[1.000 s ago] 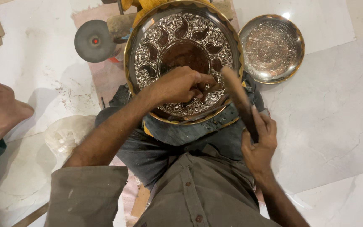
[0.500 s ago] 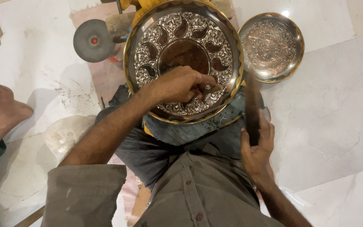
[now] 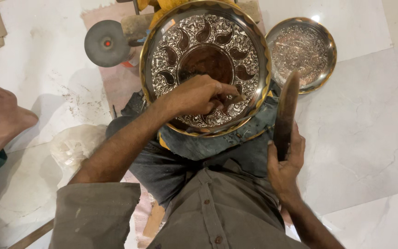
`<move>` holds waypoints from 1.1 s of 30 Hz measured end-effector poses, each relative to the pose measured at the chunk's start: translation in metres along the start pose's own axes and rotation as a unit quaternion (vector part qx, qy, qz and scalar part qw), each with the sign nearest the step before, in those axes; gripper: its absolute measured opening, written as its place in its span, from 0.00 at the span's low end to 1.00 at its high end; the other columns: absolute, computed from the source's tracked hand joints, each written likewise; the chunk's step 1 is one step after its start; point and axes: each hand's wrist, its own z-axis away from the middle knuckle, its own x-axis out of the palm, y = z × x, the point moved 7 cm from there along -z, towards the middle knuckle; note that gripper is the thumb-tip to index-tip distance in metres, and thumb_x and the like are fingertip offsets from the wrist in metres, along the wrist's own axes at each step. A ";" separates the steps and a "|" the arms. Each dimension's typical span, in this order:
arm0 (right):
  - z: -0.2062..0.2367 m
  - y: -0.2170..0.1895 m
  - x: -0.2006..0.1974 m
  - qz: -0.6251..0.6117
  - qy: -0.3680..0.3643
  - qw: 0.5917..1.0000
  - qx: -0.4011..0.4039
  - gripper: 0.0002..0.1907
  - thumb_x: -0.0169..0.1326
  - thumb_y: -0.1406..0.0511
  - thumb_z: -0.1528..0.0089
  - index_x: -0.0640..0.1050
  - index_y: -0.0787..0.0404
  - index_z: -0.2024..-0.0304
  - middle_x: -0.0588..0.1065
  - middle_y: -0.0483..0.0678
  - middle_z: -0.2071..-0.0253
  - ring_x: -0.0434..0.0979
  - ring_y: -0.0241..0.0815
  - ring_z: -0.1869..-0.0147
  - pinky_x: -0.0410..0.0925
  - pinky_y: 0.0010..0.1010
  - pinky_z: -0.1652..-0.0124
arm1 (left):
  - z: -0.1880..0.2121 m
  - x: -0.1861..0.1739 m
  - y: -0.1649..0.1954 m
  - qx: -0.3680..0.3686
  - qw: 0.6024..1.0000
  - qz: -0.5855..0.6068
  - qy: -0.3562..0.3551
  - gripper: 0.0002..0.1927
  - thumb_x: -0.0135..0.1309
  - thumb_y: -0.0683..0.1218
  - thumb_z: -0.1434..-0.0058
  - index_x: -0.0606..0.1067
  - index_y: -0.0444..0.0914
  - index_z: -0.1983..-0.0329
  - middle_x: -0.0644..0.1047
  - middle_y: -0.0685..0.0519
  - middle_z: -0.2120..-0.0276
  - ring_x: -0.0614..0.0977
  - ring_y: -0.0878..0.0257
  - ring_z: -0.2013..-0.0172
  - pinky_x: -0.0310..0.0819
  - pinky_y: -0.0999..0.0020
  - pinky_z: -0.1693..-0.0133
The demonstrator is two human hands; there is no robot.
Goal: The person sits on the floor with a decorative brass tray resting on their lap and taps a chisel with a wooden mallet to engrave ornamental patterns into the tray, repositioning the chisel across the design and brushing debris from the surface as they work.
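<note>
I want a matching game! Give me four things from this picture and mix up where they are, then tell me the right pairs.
Things:
1. large engraved plate
2. small engraved plate
3. dark wooden mallet
4. grey round disc

Places:
A. on the floor to the right of the big plate
B. gripped in the right hand
C. on the person's lap, under the left hand
D. on the floor to the left of the big plate

Pairs: 1-C, 2-A, 3-B, 4-D
</note>
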 end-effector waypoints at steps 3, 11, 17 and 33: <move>-0.002 -0.010 0.008 0.173 -0.055 0.981 -0.068 0.34 0.56 0.76 0.39 0.70 0.58 0.29 0.70 0.58 0.43 0.73 0.53 0.37 0.68 0.37 0.38 | 0.003 0.001 0.000 0.003 1.000 0.006 -0.003 0.31 0.54 0.33 0.45 0.76 0.49 0.38 0.86 0.57 0.62 0.88 0.60 0.63 0.81 0.60 0.57; -0.008 -0.007 0.003 0.095 -0.038 0.994 -0.040 0.35 0.54 0.75 0.37 0.67 0.57 0.27 0.69 0.58 0.39 0.71 0.54 0.33 0.66 0.41 0.34 | 0.005 -0.001 0.001 0.008 1.000 0.003 0.017 0.31 0.55 0.34 0.46 0.76 0.50 0.39 0.86 0.55 0.62 0.88 0.60 0.63 0.81 0.59 0.56; -0.012 -0.003 0.001 0.158 -0.044 0.984 -0.066 0.36 0.54 0.76 0.38 0.67 0.57 0.26 0.68 0.59 0.40 0.71 0.54 0.34 0.67 0.42 0.36 | 0.010 -0.002 0.001 0.002 0.999 0.008 0.032 0.29 0.55 0.34 0.46 0.78 0.48 0.42 0.86 0.55 0.65 0.88 0.60 0.63 0.81 0.59 0.58; -0.035 -0.017 -0.005 0.053 -0.051 0.995 -0.065 0.35 0.53 0.77 0.38 0.67 0.58 0.27 0.69 0.57 0.45 0.73 0.52 0.38 0.69 0.39 0.39 | 0.024 -0.010 0.005 -0.011 0.996 0.054 0.077 0.29 0.57 0.35 0.45 0.76 0.47 0.40 0.86 0.50 0.63 0.88 0.59 0.63 0.81 0.60 0.58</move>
